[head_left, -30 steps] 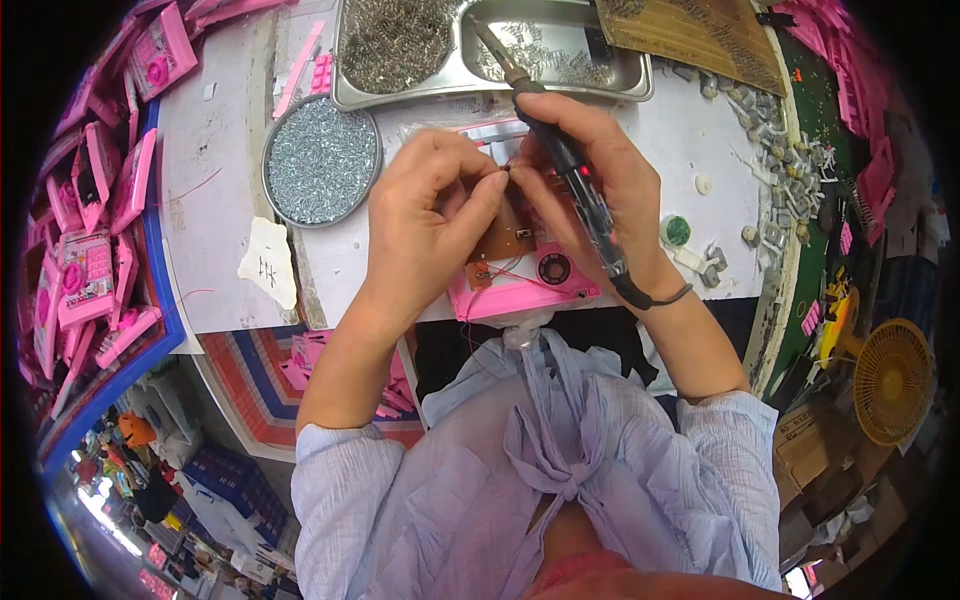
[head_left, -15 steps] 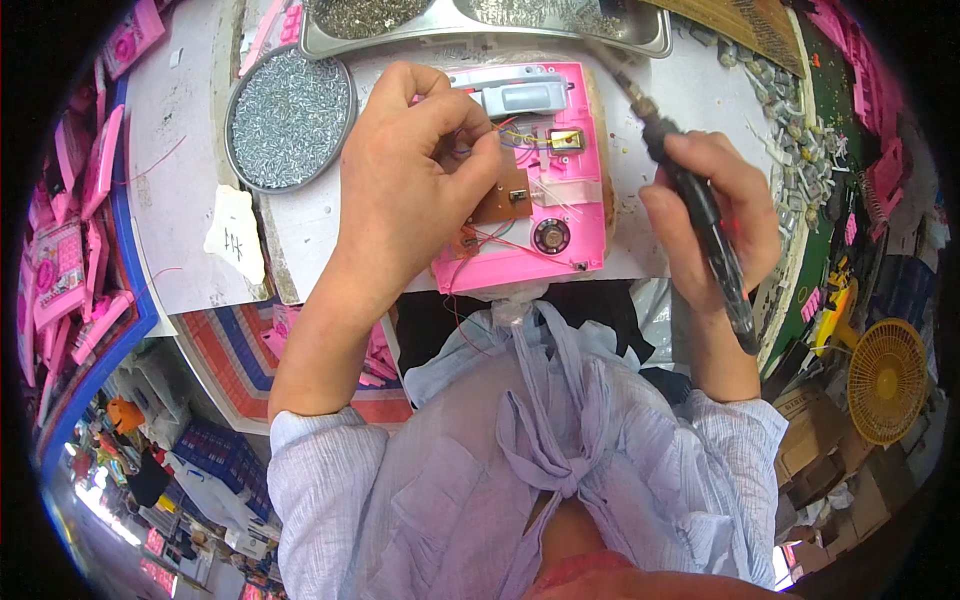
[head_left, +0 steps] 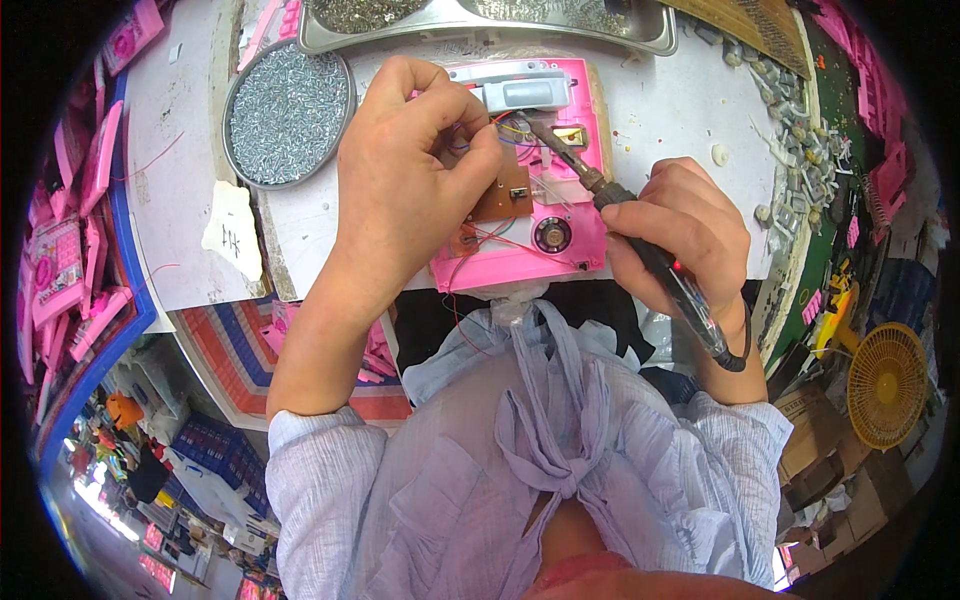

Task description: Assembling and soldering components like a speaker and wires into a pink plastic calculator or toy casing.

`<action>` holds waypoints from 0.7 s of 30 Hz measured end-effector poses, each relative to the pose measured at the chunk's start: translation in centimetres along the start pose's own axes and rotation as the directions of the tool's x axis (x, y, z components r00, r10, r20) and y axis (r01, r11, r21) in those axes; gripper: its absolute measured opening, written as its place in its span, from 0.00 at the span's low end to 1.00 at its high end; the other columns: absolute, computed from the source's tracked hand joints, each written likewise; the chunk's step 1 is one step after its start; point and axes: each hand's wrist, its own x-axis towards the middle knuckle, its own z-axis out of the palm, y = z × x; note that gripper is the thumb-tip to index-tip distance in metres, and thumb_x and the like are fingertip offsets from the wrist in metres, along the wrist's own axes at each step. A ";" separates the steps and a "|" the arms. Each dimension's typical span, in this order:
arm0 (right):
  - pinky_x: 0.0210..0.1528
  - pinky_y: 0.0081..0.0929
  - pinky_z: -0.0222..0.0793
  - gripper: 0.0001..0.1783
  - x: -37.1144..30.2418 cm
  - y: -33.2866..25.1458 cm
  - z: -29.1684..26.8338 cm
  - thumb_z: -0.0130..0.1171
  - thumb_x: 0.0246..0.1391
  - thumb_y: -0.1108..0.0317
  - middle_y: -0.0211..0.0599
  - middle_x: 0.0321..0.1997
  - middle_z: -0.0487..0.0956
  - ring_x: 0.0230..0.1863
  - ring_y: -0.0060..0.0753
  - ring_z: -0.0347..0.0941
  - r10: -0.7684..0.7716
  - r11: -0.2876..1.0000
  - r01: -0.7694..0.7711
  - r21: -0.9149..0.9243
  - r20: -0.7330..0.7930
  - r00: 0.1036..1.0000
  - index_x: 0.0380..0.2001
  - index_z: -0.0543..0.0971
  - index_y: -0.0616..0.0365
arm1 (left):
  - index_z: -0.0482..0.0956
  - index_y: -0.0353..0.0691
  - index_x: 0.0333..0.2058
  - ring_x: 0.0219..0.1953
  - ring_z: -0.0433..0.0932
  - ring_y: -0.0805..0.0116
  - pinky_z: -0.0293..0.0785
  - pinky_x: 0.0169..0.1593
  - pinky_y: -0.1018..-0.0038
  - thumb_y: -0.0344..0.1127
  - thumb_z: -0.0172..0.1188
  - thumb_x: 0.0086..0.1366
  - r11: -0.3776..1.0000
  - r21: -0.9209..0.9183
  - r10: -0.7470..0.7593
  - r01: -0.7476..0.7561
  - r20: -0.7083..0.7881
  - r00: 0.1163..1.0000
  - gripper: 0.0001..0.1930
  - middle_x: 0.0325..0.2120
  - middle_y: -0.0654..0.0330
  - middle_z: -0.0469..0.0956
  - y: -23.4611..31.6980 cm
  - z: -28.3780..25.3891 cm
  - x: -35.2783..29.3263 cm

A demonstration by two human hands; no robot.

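A round dish of small metal pieces [head_left: 288, 115] sits left; the left hand [head_left: 415, 165] pinches, its hold hidden, over a pink casing [head_left: 590, 225] at the table's [head_left: 180, 230] near edge. A soldering iron [head_left: 665, 275], tip above the casing's far half, fills the right hand's [head_left: 690, 235] curled fingers.

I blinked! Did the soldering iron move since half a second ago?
Yes: the soldering iron moved, its tip going left and away from the metal tray, to over the pink case.

Pink casing [head_left: 585, 222] between them, brown circuit board [head_left: 500, 202] by the left hand [head_left: 415, 150], black soldering-iron handle [head_left: 670, 278] in the right hand [head_left: 690, 228].
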 end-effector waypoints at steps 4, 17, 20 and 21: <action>0.27 0.29 0.64 0.20 0.2 -0.2 0.0 0.74 0.30 0.77 0.28 0.19 0.70 0.21 0.35 0.67 0.009 1.000 -0.009 -0.021 0.032 0.999 0.33 0.85 0.52 | 0.81 0.34 0.29 0.30 0.73 0.76 0.71 0.33 0.79 0.24 0.67 0.56 1.000 0.006 -0.001 0.001 -0.005 1.000 0.03 0.34 0.61 0.72 -0.1 0.0 0.0; 0.27 0.30 0.63 0.23 0.0 0.7 0.1 0.75 0.30 0.75 0.27 0.21 0.69 0.22 0.33 0.67 -0.083 0.996 0.084 -0.017 0.028 0.996 0.37 0.85 0.51 | 0.81 0.34 0.28 0.28 0.77 0.71 0.76 0.33 0.75 0.25 0.67 0.55 0.999 0.043 0.026 -0.026 -0.010 1.000 0.04 0.33 0.60 0.73 0.0 0.0 0.1; 0.27 0.29 0.61 0.26 0.1 1.1 -0.4 0.76 0.29 0.72 0.26 0.21 0.69 0.22 0.32 0.66 -0.112 0.994 0.111 0.007 0.077 0.991 0.40 0.85 0.51 | 0.81 0.34 0.28 0.28 0.79 0.68 0.78 0.34 0.73 0.26 0.67 0.54 0.999 0.042 0.004 -0.004 -0.002 1.000 0.04 0.33 0.59 0.74 0.2 0.0 0.1; 0.26 0.30 0.61 0.26 0.2 1.2 -0.7 0.75 0.29 0.71 0.26 0.21 0.69 0.22 0.32 0.66 -0.113 0.994 0.113 0.007 0.097 0.989 0.40 0.85 0.51 | 0.81 0.34 0.28 0.28 0.79 0.68 0.78 0.33 0.73 0.26 0.68 0.54 0.999 0.042 0.000 0.000 -0.002 1.000 0.04 0.33 0.59 0.74 0.3 0.0 0.1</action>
